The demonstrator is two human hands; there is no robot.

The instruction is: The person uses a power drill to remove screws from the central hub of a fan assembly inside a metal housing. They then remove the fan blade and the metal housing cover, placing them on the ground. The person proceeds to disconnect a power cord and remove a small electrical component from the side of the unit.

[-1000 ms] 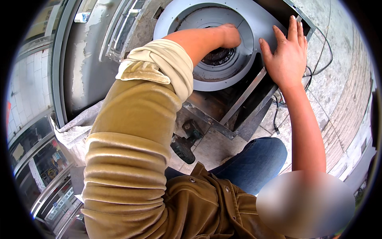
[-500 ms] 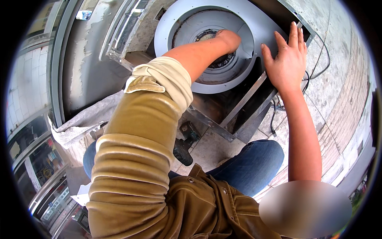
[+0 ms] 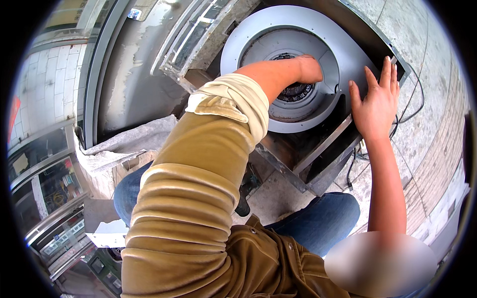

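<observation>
So there's this big metal frame (image 3: 282, 168) on the pavement, with a grey round housing (image 3: 343, 49) sitting inside it. The person's right hand (image 3: 377, 104) is open, fingers spread, over the frame's right side. Left hand (image 3: 309, 69) is curled inside the housing's ring, fingertips hidden, so can't tell if it's gripping anything.

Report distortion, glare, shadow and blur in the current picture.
Head view throughout: fisheye bows the grey frame; sheen lights the sleeve; shadow darkens the box inside; a smooth blurred patch covers part of the right forearm; the right hand looks fairly sharp.
</observation>
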